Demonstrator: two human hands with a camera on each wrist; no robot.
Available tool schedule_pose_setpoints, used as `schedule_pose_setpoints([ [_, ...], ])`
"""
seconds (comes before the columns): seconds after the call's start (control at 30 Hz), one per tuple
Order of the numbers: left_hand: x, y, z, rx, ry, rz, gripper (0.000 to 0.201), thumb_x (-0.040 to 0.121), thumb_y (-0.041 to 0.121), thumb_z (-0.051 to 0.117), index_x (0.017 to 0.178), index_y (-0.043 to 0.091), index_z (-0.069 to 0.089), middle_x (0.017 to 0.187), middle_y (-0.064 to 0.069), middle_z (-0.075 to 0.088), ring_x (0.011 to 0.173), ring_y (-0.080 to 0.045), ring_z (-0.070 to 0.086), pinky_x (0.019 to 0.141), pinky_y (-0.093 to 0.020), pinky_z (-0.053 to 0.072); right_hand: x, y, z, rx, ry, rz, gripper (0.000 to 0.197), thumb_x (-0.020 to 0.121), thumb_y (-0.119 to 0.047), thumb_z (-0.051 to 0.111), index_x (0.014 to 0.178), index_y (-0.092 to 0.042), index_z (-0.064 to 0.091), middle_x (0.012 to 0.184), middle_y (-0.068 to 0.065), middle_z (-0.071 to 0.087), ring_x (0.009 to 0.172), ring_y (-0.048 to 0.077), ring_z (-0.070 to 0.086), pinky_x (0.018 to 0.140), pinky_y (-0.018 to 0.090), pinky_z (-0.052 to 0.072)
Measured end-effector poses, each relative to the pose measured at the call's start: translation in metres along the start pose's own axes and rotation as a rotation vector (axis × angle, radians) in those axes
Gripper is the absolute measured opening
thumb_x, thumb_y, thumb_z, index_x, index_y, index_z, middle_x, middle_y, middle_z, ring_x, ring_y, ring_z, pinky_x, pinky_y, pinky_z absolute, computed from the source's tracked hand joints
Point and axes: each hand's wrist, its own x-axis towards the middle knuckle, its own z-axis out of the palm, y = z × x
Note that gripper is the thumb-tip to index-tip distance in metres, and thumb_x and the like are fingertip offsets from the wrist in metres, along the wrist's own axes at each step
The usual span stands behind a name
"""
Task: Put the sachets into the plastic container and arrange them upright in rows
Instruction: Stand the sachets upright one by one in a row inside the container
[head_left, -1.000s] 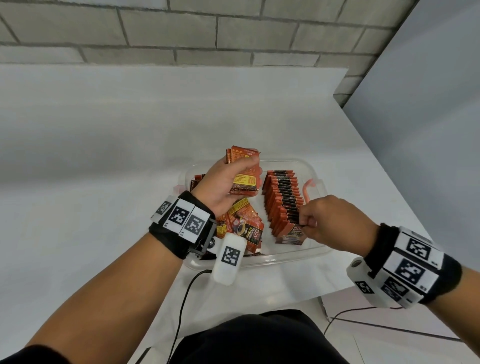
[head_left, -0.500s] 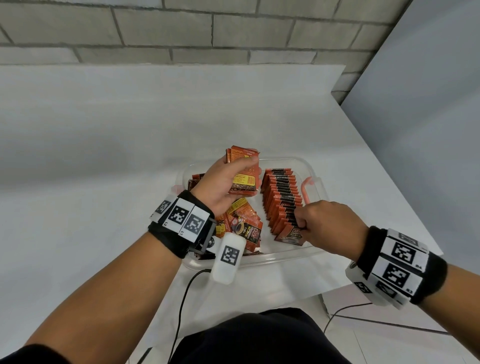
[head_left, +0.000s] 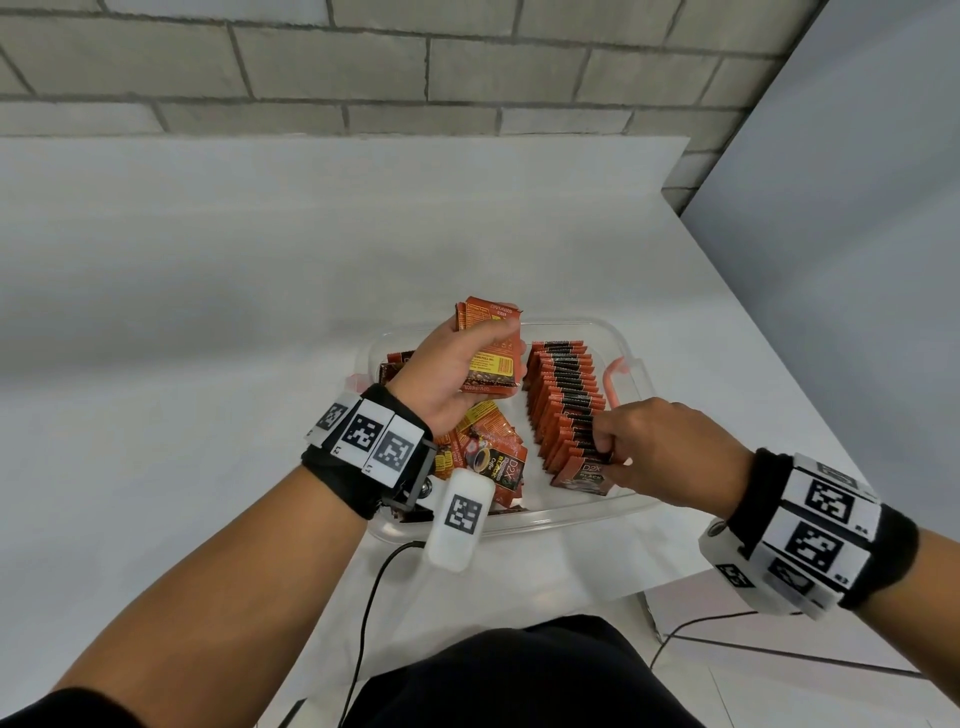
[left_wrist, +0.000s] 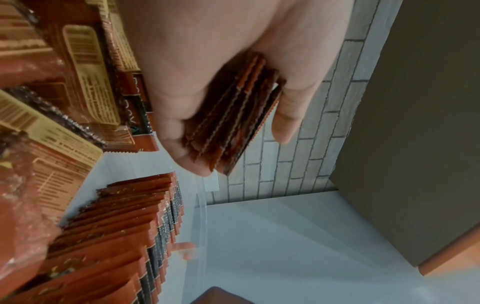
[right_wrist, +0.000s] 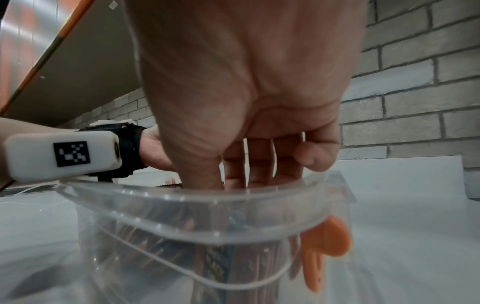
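Note:
A clear plastic container (head_left: 621, 340) sits on the white table near its front edge. Along its right side stands a row of orange-and-black sachets (head_left: 563, 395) on edge. My right hand (head_left: 647, 444) pinches the nearest sachet (head_left: 582, 473) at the row's front end. My left hand (head_left: 457, 364) holds a small stack of sachets (head_left: 493, 353) above the container's left half; in the left wrist view the stack (left_wrist: 233, 121) sits between thumb and fingers. Loose sachets (head_left: 488, 447) lie flat under the left wrist.
The container has an orange latch (head_left: 613, 376) on its right wall, seen again as the latch (right_wrist: 324, 253) in the right wrist view. The table edge (head_left: 779, 364) runs close on the right. A brick wall (head_left: 415, 67) stands behind. Cables hang from both wrist cameras.
My right hand has shifted slightly left and forward along the row's near end, still pinching the front sachet. The left hand has kept its stack in the same place.

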Motion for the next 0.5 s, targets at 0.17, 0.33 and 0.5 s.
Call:
schedule_pose_setpoints([
  [0.17, 0.001, -0.001, -0.001, -0.047, -0.034, -0.051, 0.012, 0.093, 0.007, 0.047, 0.098, 0.007, 0.057, 0.08, -0.011, 0.068, 0.071, -0.022, 0.068, 0.072, -0.035, 0.055, 0.001, 0.003, -0.022, 0.265, 0.076, 0.029, 0.014, 0.084, -0.034, 0.068, 0.087, -0.027, 0.057, 0.08, -0.011, 0.065, 0.067, 0.011, 0.06, 0.067, 0.027, 0.047],
  [0.33, -0.002, 0.003, 0.008, 0.083, -0.179, -0.02, 0.023, 0.088, -0.007, 0.053, 0.1, 0.011, 0.061, 0.083, -0.006, 0.072, 0.079, -0.021, 0.068, 0.074, -0.034, 0.056, 0.015, 0.0, -0.057, 0.601, 0.324, 0.048, 0.026, 0.085, -0.037, 0.065, 0.109, -0.029, 0.06, 0.093, -0.014, 0.065, 0.073, 0.005, 0.061, 0.066, 0.012, 0.043],
  [0.5, -0.003, 0.008, 0.015, 0.087, -0.24, 0.025, 0.028, 0.085, -0.007, 0.056, 0.11, 0.005, 0.058, 0.086, -0.009, 0.068, 0.076, -0.019, 0.069, 0.065, -0.029, 0.057, 0.03, -0.014, -0.067, 0.797, 0.236, 0.0, 0.04, 0.085, -0.028, 0.069, 0.123, -0.027, 0.057, 0.101, -0.005, 0.065, 0.083, 0.016, 0.065, 0.07, 0.027, 0.049],
])
